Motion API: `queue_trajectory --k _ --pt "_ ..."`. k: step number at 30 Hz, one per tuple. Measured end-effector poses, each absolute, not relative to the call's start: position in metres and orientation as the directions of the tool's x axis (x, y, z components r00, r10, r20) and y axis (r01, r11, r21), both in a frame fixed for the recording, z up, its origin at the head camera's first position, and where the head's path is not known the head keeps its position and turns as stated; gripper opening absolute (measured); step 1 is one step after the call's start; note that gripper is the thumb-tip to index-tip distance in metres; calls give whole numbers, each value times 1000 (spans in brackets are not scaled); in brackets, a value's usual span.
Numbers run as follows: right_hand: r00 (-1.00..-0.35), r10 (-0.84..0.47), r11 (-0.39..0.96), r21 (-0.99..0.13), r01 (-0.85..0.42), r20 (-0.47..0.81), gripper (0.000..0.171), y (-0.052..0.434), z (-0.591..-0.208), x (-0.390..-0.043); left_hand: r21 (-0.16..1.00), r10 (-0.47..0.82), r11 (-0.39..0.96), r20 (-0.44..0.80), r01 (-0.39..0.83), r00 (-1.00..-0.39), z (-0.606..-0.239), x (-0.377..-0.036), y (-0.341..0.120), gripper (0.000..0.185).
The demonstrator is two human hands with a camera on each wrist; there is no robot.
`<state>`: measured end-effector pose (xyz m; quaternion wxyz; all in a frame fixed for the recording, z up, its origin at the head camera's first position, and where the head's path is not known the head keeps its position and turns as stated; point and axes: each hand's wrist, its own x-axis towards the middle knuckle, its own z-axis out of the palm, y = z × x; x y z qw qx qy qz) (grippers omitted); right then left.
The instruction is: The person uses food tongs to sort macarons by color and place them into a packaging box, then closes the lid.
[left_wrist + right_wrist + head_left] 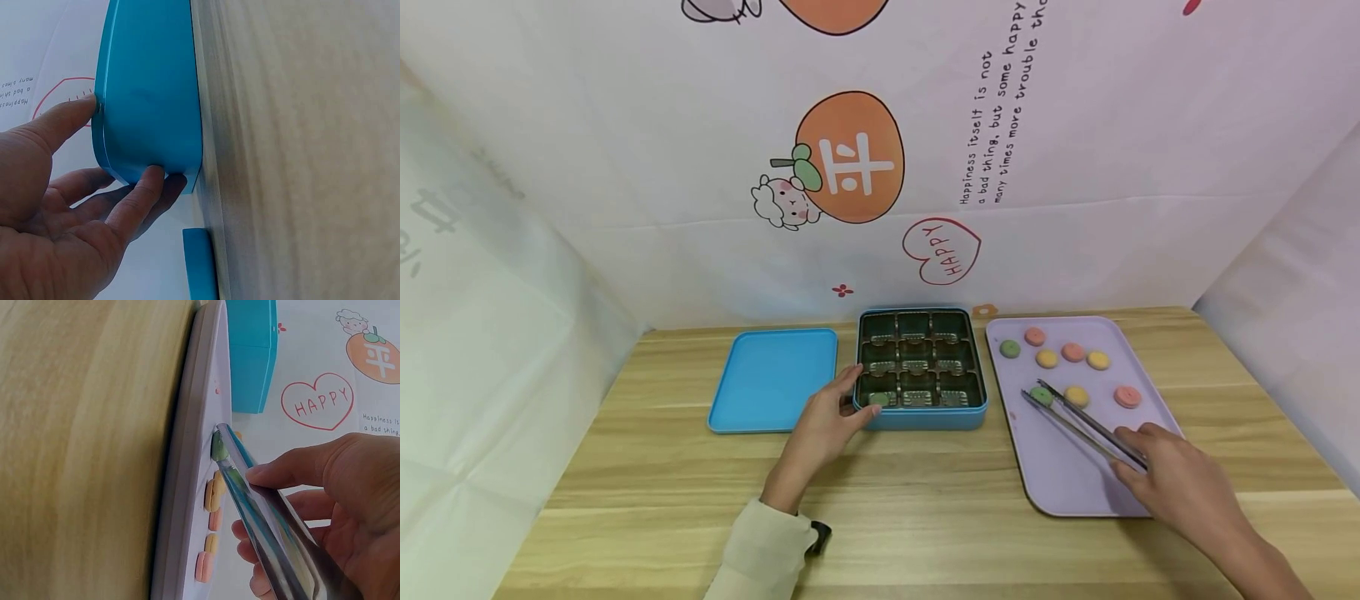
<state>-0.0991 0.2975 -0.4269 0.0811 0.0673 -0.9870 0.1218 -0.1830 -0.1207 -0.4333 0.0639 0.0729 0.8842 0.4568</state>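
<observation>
An open blue tin box with a dark tray of compartments stands mid-table; one green round piece lies in its front-left compartment. My left hand touches the box's front-left corner, fingers straight against its blue wall. My right hand grips metal tongs over a lilac tray. The tong tips close on a green piece, seen also in the right wrist view as the green piece between the tongs.
The blue lid lies flat left of the box. Several pink, yellow and green pieces are spread over the tray's far half. A printed white backdrop closes off the wooden table at the back and sides.
</observation>
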Motion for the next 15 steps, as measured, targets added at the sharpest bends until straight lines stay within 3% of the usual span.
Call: queue_trajectory --k 15 --pt "-963 -139 956 -224 -192 229 39 290 -418 -98 815 185 575 -49 68 -981 -434 -183 -120 74"
